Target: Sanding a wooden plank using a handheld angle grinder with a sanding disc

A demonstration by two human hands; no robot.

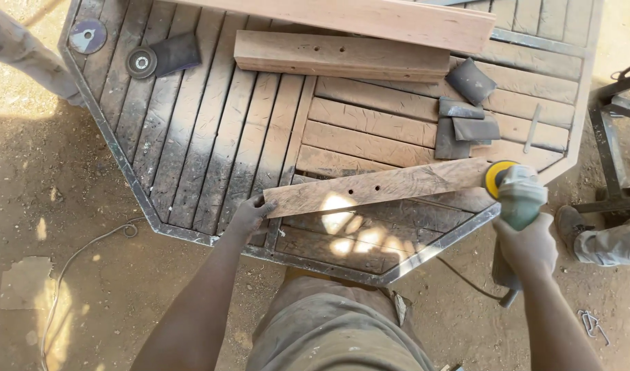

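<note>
The left hand [250, 214] is curled round the near end of a plank [377, 187], fingers on top, holding it flat on the slatted table [191, 137]. The right hand [529, 246] is wrapped tight round the grinder [518, 194], whose yellow disc meets the plank's far end. The plank lies slantwise across the table's near corner. Behind it lie two thicker beams [342, 56], dark sandpaper sheets [463, 117] just beyond the grinder, and loose discs [142, 62] at the far left. Another person's shoe [569, 223] stands right of the grinder
</note>
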